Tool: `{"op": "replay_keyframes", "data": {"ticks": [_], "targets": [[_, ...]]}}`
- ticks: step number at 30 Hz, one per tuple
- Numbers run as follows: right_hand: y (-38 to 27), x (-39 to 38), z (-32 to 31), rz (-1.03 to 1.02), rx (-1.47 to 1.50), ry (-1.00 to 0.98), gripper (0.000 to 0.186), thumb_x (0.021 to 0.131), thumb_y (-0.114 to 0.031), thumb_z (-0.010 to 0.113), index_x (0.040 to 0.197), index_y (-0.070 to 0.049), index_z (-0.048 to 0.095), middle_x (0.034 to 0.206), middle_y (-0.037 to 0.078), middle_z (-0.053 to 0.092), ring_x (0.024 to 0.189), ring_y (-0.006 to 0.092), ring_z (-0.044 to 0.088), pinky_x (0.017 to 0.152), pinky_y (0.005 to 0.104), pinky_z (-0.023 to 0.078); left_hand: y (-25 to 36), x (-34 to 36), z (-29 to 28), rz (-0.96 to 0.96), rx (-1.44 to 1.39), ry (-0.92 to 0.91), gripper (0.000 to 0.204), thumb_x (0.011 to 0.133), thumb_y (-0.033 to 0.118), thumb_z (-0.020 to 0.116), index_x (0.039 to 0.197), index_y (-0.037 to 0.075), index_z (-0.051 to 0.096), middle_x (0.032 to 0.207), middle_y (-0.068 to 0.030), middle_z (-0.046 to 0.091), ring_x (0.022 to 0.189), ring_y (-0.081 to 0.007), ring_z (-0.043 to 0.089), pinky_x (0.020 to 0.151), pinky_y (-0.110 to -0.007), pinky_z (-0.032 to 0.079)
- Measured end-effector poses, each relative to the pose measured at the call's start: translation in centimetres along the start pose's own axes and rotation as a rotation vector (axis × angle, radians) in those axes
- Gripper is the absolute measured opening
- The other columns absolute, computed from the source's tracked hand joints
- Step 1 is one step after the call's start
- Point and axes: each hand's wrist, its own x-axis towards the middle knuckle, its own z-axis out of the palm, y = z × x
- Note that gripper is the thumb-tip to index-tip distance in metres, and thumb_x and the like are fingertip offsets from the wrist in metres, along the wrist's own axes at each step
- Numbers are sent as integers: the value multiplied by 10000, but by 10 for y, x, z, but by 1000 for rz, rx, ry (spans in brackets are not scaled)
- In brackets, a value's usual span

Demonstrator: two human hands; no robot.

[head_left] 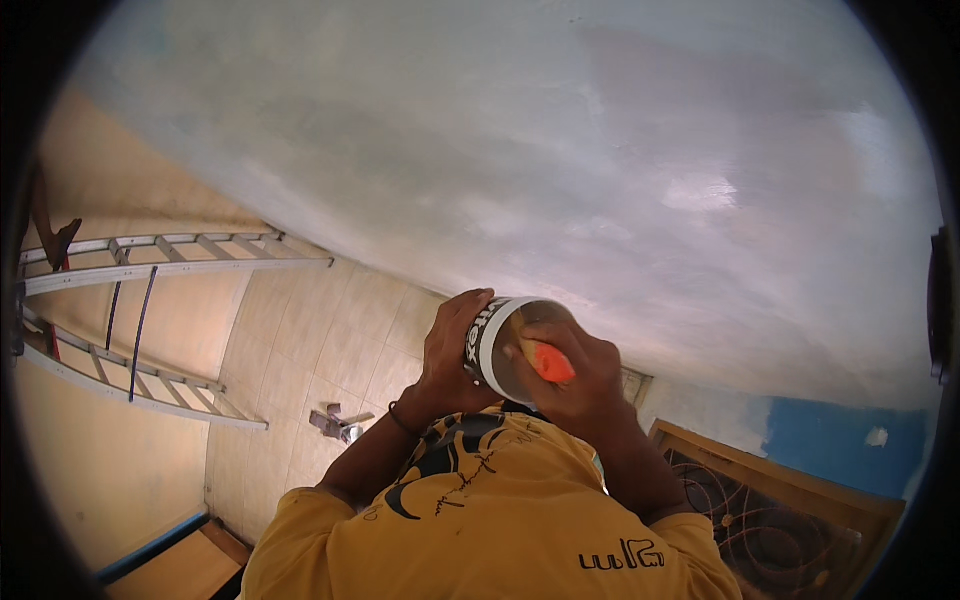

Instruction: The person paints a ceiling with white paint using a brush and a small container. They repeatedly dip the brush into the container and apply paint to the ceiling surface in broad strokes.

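In front of my chest, my left hand (452,350) wraps around the side of a round paint can (490,345) with a dark label and a white band. The can is tilted, and its open mouth is turned toward the right. My right hand (588,378) is closed at that mouth around a tool handle (552,364) with a bright orange end and a yellowish shaft. The tool's working end is hidden, so I cannot tell its kind. Ahead of both hands rises a wall (560,180) with patchy pale grey-white paint, shiny in one spot.
An aluminium stepladder (170,262) stands at the left, with another person's foot (60,242) on it. Small objects (335,424) lie on the tiled floor (300,330). At lower right are a wood-framed patterned panel (790,495) and a blue wall patch (840,445). A blue-edged wooden piece (185,565) sits lower left.
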Motion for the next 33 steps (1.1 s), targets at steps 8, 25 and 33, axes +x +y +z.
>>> {"op": "replay_keyframes", "data": {"ticks": [8,25,33], "targets": [[6,-6,3,22,6,-22,292,787,-43,787,1021,-29,613,925,169,690,779,342,720,652,374,589,7,3,5,26,-5,-8,979,623,285,906,1408,-30,413,1320,-263,549,1200,-423,561,999,-488,489],[1,-45,-35,216,277,394,181,862,-21,751,1017,-5,659,926,103,712,793,150,715,668,282,581,5,10,27,-19,-139,-111,1072,582,284,947,1444,-1,376,1340,-234,526,1213,-418,546,994,-485,493],[-3,-66,-44,257,294,519,182,868,53,712,1034,26,642,984,144,682,808,161,699,623,255,582,8,17,45,8,-228,-172,1170,509,342,990,1446,12,371,1360,-224,519,1239,-408,537,1013,-489,488]]}}
